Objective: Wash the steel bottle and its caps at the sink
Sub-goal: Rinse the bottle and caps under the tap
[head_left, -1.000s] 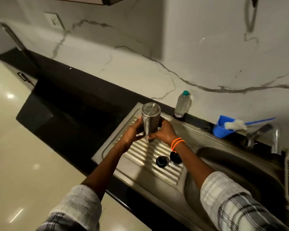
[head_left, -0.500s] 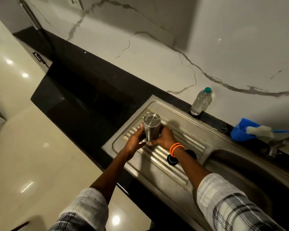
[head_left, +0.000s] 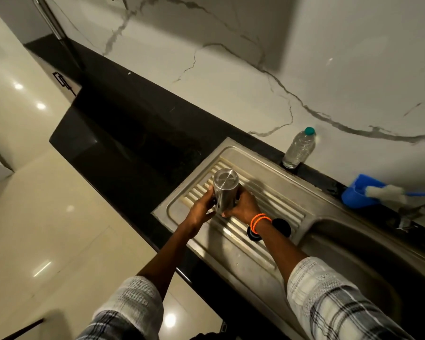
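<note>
The steel bottle [head_left: 225, 190] stands upside down on the ribbed drainboard [head_left: 275, 200] of the sink, its flat base facing up. My left hand [head_left: 203, 208] grips its lower part from the left. From the right, my right hand [head_left: 243, 206], with orange bands at the wrist, curls round it too. Two black caps [head_left: 281, 225] lie on the ribs just behind my right wrist, partly hidden by the arm.
The sink basin [head_left: 353, 253] opens to the right. A clear plastic bottle [head_left: 298, 148] with a green cap stands by the marble wall. A blue scoop [head_left: 357, 196] holding a white brush sits at the far right. Black counter [head_left: 133, 143] runs left, with its edge over the floor.
The view has swung down and left, so the tap is almost out of frame. Both hands have lowered the inverted bottle onto the drainboard and kept their hold.
</note>
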